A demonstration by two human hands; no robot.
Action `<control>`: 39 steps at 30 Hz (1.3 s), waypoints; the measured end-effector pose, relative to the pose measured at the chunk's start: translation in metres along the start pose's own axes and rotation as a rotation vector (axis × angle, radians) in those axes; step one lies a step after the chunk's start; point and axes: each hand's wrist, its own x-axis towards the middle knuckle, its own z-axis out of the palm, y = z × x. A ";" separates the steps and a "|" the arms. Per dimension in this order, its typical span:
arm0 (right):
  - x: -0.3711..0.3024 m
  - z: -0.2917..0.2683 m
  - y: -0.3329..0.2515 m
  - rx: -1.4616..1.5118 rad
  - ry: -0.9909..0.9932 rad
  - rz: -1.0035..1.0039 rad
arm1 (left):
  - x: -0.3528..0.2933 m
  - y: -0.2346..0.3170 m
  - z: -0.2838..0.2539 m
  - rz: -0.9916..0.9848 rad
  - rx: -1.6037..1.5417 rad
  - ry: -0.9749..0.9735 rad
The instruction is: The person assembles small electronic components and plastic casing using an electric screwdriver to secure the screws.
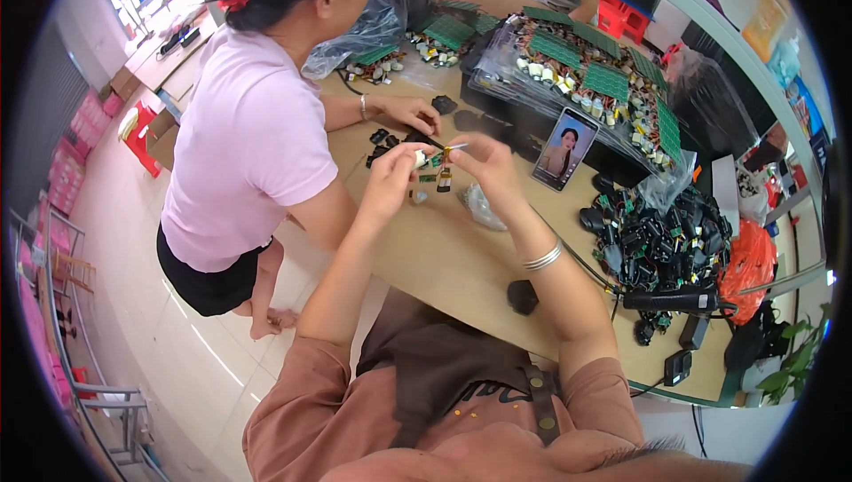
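My left hand [388, 182] is closed, its fingertips pinching a small white piece [420, 159] above the table. Close beside it, my right hand [488, 169] pinches a thin part with a yellow and silvery end [453, 147]; its exact kind is too small to make out. Just under the fingertips is a small battery-like part with yellow ends [444, 182], and I cannot tell whether it hangs or lies there. Bits of green circuit board [436, 161] show between the two hands. A clear plastic bag [484, 207] lies under my right wrist.
A co-worker in pink [253, 127] stands at my left, one hand [413, 113] near black parts [380, 140]. A phone [566, 149] leans against a black box piled with green boards [606, 82]. At right lie heaped black housings [666, 238], a black tool [670, 301] and a red bag [751, 269].
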 end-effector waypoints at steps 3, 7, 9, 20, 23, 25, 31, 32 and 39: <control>0.011 0.004 -0.013 -0.878 -0.023 -0.097 | -0.002 -0.017 0.005 0.149 0.316 0.169; 0.033 0.003 -0.015 -0.785 -0.075 0.034 | 0.001 -0.044 0.002 -0.008 0.213 0.144; 0.036 -0.002 -0.006 -0.651 -0.057 0.082 | -0.001 -0.042 0.008 -0.016 -0.044 0.137; 0.020 0.004 0.015 -0.023 0.269 0.072 | -0.034 -0.051 0.007 0.118 0.351 -0.042; 0.021 -0.001 0.018 -0.118 0.326 -0.029 | -0.043 -0.053 0.007 0.046 0.272 0.047; 0.025 -0.008 0.022 -0.122 0.335 -0.028 | -0.041 -0.046 0.008 0.019 0.091 0.049; 0.008 -0.037 0.051 -0.697 -0.007 0.034 | -0.039 -0.021 0.011 -0.064 -0.200 -0.014; -0.002 -0.026 0.036 -0.603 0.000 0.013 | -0.042 -0.017 0.010 -0.104 -0.219 -0.022; -0.101 0.000 -0.058 -0.555 -0.070 -0.055 | -0.064 0.017 0.054 -0.145 -0.251 -0.164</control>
